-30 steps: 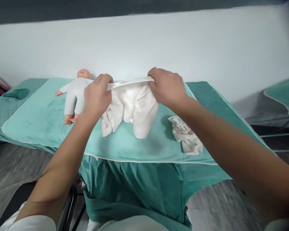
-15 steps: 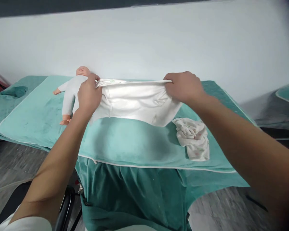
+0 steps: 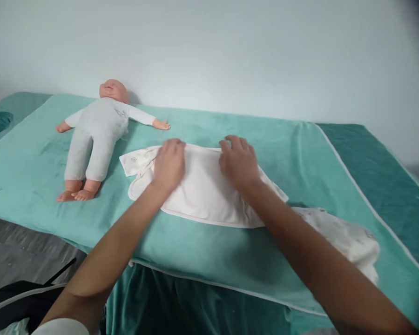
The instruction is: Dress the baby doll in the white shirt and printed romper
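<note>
A white baby shirt (image 3: 202, 186) lies spread on the teal mat, with a sleeve-like flap bearing a round snap at its left. My left hand (image 3: 170, 160) is at its far edge, fingers bent over and closed on the cloth, slightly blurred. Farther right on the same edge, my right hand (image 3: 239, 160) pinches the fabric with curled fingers; the fingertips are partly hidden. Beyond my left hand, a baby doll (image 3: 97, 130) in a white suit rests on its back, arms spread. A crumpled patterned white cloth (image 3: 338, 232) sits partly behind my right forearm.
The teal padded mat (image 3: 300, 163) with white piping covers a long table against a pale wall (image 3: 209, 56). A darker teal cover (image 3: 380, 163) shows at the right end. Black chair parts (image 3: 24, 300) stand at lower left, above grey flooring.
The baby shirt has come down from mid-air, where it was stretched between my hands, onto the mat. My hands are closer together now. The view has shifted, showing more of the doll.
</note>
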{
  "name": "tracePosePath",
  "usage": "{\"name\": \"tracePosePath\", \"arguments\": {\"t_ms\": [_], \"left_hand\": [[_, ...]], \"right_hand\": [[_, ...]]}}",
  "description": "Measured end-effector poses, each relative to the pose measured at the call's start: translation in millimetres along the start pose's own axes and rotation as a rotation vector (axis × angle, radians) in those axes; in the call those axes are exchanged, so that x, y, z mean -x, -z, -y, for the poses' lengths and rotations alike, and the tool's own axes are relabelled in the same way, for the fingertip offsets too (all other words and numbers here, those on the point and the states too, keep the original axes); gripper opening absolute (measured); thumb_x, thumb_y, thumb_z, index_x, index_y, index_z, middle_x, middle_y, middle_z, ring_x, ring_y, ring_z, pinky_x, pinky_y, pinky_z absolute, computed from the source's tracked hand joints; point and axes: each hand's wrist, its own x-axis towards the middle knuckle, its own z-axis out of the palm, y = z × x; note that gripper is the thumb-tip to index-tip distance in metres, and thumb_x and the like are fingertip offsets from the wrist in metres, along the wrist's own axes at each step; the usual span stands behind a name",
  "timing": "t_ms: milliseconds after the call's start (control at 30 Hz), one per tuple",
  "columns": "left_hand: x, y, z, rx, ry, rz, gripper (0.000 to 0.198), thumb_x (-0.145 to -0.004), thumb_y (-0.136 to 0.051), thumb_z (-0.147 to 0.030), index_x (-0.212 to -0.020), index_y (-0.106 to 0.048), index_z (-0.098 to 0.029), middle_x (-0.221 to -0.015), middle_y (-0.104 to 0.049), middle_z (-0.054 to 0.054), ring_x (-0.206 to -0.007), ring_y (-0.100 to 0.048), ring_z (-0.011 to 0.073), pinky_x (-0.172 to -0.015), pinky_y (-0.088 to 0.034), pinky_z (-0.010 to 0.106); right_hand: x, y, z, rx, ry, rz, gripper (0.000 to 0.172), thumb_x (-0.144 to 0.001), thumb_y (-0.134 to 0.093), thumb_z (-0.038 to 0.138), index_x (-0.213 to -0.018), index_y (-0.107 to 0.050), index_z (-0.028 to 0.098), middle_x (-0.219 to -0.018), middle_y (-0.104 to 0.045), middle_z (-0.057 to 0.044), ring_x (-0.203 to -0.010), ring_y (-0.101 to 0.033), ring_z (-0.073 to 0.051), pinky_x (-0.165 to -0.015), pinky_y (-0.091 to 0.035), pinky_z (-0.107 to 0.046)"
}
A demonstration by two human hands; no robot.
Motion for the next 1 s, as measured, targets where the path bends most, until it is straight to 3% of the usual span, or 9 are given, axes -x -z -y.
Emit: {"name": "tracePosePath", "arguments": {"t_ms": [67, 167, 267, 333, 500, 767, 900, 1000], "left_hand": [[3.9, -14.7, -13.7, 0.046, -0.069, 0.142, 0.038, -0.101, -0.037, -0.012, -0.126, -0.065, -0.014, -0.137, -0.066, 0.015, -0.129, -0.059, 0.0279, -0.111, -0.048, 0.043], [1.2, -29.0, -19.9, 0.010, 0.031, 0.211, 0.042, -0.103, -0.036, -0.020, -0.135, -0.061, -0.010, -0.151, -0.058, 0.017, -0.143, -0.050, 0.0326, -0.123, -0.039, 0.051], [-7.7, -29.6, -16.0, 0.007, 0.185, 0.221, 0.056, -0.104, -0.038, -0.030, -0.156, -0.043, -0.009, -0.163, -0.046, 0.018, -0.149, -0.042, 0.0371, -0.121, -0.041, 0.059], [-13.9, -25.0, -14.1, 0.024, 0.207, 0.234, 0.062, -0.104, -0.039, -0.032, -0.162, -0.034, -0.012, -0.168, -0.039, 0.016, -0.152, -0.038, 0.0364, -0.117, -0.045, 0.060], [-26.7, -25.0, -14.2, 0.003, 0.181, 0.211, 0.067, -0.104, -0.037, -0.036, -0.167, -0.025, -0.019, -0.174, -0.029, 0.011, -0.158, -0.030, 0.0350, -0.118, -0.045, 0.059], [-29.0, -47.7, -10.0, -0.039, 0.161, 0.180, 0.063, -0.107, -0.026, -0.040, -0.164, -0.034, -0.015, -0.168, -0.041, 0.015, -0.153, -0.039, 0.0328, -0.119, -0.043, 0.055], [-21.5, -46.4, -14.6, -0.062, 0.132, 0.153, 0.061, -0.107, -0.024, -0.036, -0.159, -0.042, -0.008, -0.164, -0.047, 0.018, -0.151, -0.043, 0.0330, -0.122, -0.038, 0.054], [-9.4, -45.5, -20.4, -0.064, 0.093, 0.162, 0.064, -0.108, -0.023, -0.037, -0.159, -0.041, -0.005, -0.169, -0.037, 0.018, -0.160, -0.031, 0.0321, -0.131, -0.024, 0.053]], "right_hand": [[5.1, -16.1, 17.5, -0.145, -0.013, 0.057, 0.038, -0.098, -0.039, 0.017, -0.123, -0.066, 0.012, -0.131, -0.067, -0.021, -0.119, -0.059, -0.033, -0.101, -0.047, -0.046], [9.4, -33.7, 34.1, -0.255, -0.145, 0.105, 0.042, -0.098, -0.038, 0.021, -0.127, -0.065, 0.008, -0.135, -0.067, -0.023, -0.125, -0.058, -0.035, -0.112, -0.042, -0.050], [8.7, -41.6, 34.0, -0.261, -0.249, 0.111, 0.056, -0.100, -0.040, 0.030, -0.148, -0.051, 0.003, -0.159, -0.049, -0.024, -0.148, -0.041, -0.040, -0.122, -0.033, -0.058], [5.1, -42.1, 27.9, -0.254, -0.285, 0.112, 0.066, -0.100, -0.041, 0.035, -0.158, -0.038, 0.003, -0.168, -0.036, -0.024, -0.154, -0.031, -0.043, -0.122, -0.033, -0.061], [-9.2, -40.7, 11.7, -0.176, -0.225, 0.029, 0.074, -0.100, -0.042, 0.036, -0.166, -0.024, 0.007, -0.175, -0.020, -0.022, -0.159, -0.020, -0.043, -0.125, -0.028, -0.064], [-17.6, -55.4, -0.3, -0.207, -0.193, 0.115, 0.069, -0.105, -0.031, 0.038, -0.160, -0.034, -0.002, -0.170, -0.031, -0.026, -0.156, -0.032, -0.039, -0.127, -0.028, -0.056], [-5.8, -53.4, 5.8, -0.188, -0.088, 0.167, 0.066, -0.106, -0.030, 0.039, -0.159, -0.037, 0.000, -0.171, -0.029, -0.026, -0.160, -0.026, -0.037, -0.128, -0.026, -0.058], [17.0, -45.8, 15.2, -0.196, -0.026, 0.162, 0.064, -0.106, -0.033, 0.040, -0.158, -0.040, 0.003, -0.170, -0.029, -0.025, -0.161, -0.026, -0.037, -0.128, -0.024, -0.062]]}}
